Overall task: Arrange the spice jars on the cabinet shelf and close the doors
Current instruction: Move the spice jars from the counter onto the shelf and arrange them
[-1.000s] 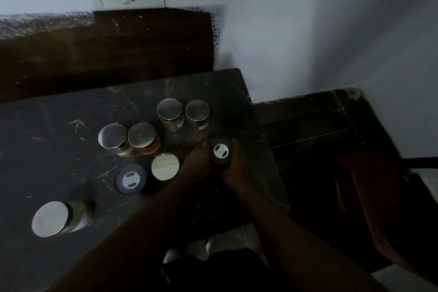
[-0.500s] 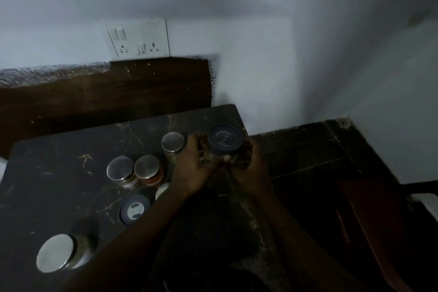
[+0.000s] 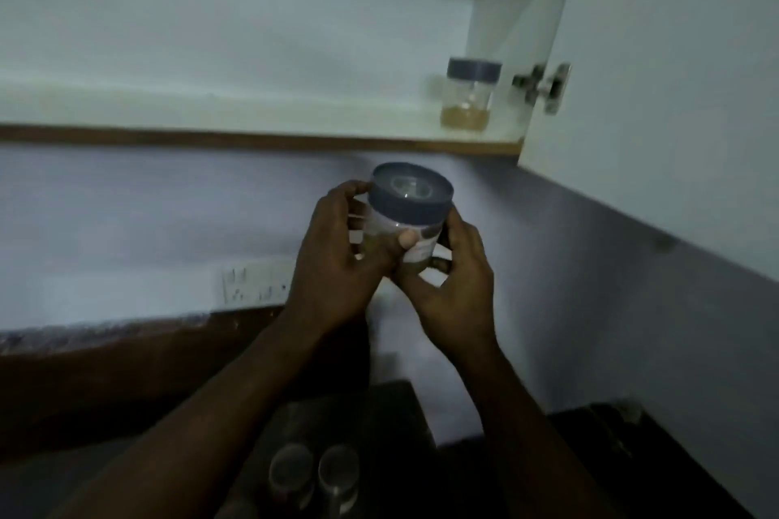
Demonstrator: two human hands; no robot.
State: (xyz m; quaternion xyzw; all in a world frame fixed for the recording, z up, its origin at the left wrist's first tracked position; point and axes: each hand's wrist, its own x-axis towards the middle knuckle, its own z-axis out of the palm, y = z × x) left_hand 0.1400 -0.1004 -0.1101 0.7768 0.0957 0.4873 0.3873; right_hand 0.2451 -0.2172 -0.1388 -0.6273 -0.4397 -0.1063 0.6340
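Note:
A clear spice jar with a dark blue lid [image 3: 411, 202] is held upright in mid-air, just below the cabinet shelf [image 3: 261, 114]. My left hand [image 3: 337, 265] wraps its left side and my right hand [image 3: 451, 287] cups its right side and base. On the shelf's far right end stands another blue-lidded jar [image 3: 470, 97] with yellowish contents. The right cabinet door [image 3: 674, 97] hangs open beside it. Two silver-lidded jars [image 3: 316, 472] show dimly on the dark counter below, between my forearms.
A white socket plate [image 3: 253, 284] sits on the wall under the shelf, above a dark wooden backsplash [image 3: 126, 358]. A door hinge [image 3: 546, 86] sticks out next to the shelved jar. The shelf has a wooden front edge [image 3: 253, 139].
Both hands have lifted the blue-lidded jar from the counter up to just under the shelf. My view has tilted upward, bringing the open cabinet into sight.

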